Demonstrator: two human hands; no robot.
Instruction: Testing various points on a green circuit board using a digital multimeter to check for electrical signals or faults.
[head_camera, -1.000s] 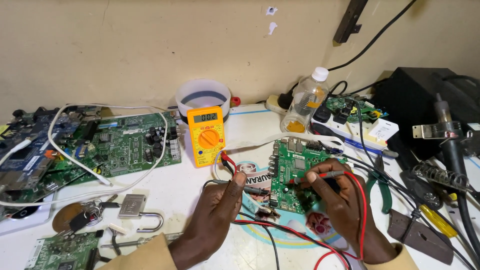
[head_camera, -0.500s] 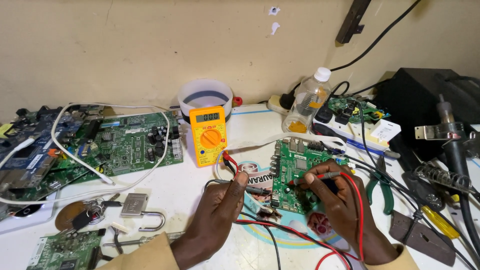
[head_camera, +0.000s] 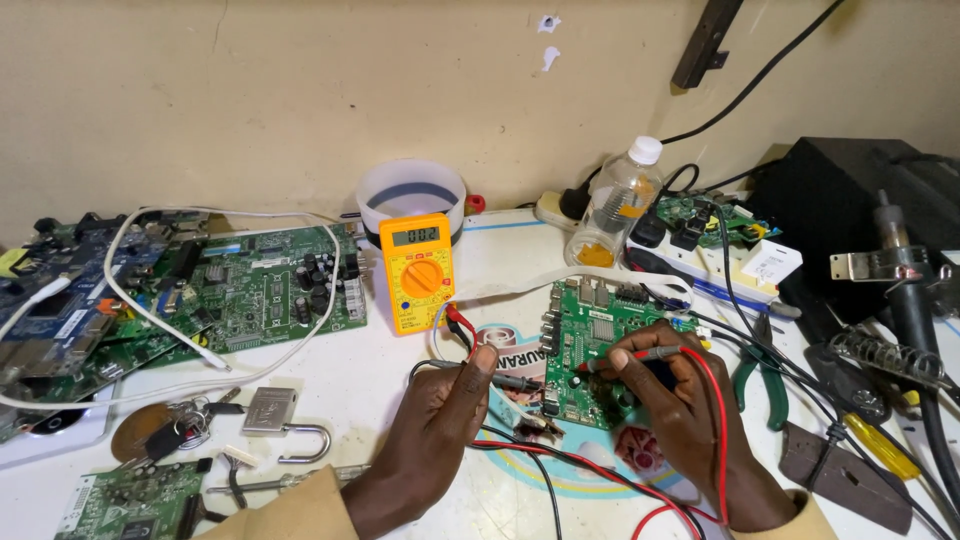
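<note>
A: Near edge first. Left hand (head_camera: 445, 420) is closed around the black probe (head_camera: 515, 382), tip laid toward the lower-left corner of the small green board (head_camera: 590, 345). Right hand (head_camera: 680, 400) is pinched shut on the red probe (head_camera: 640, 354), tip on the board's middle

B: Any shift against the frames from half a second and a second back?

A: Very little. Both hands keep the same grip and the same spots on the board; the view itself has drifted slightly, so the whole scene sits a touch differently. The red lead (head_camera: 715, 430) loops over the right wrist as before

B: So what do I log for that?

A: Judgement only: contact is being held steady, which fits a reading being taken and not a move to a new point

B: The board's place?

A: Flat on the white desk (head_camera: 330, 385), between the two hands, partly over a round printed sticker (head_camera: 520, 360). Just behind it the yellow multimeter (head_camera: 417, 272) stands tilted up, display lit; I do not copy the digits

B: Farther out?

A: Left of the meter a larger green board (head_camera: 265, 290) with a white cable (head_camera: 150, 320) draped over it, a padlock (head_camera: 275, 415) nearer. Behind the meter a white tub (head_camera: 410, 190); to the right a clear bottle (head_camera: 618, 205), green pliers (head_camera: 755, 375), a soldering iron (head_camera: 905, 290) at the far right
</note>
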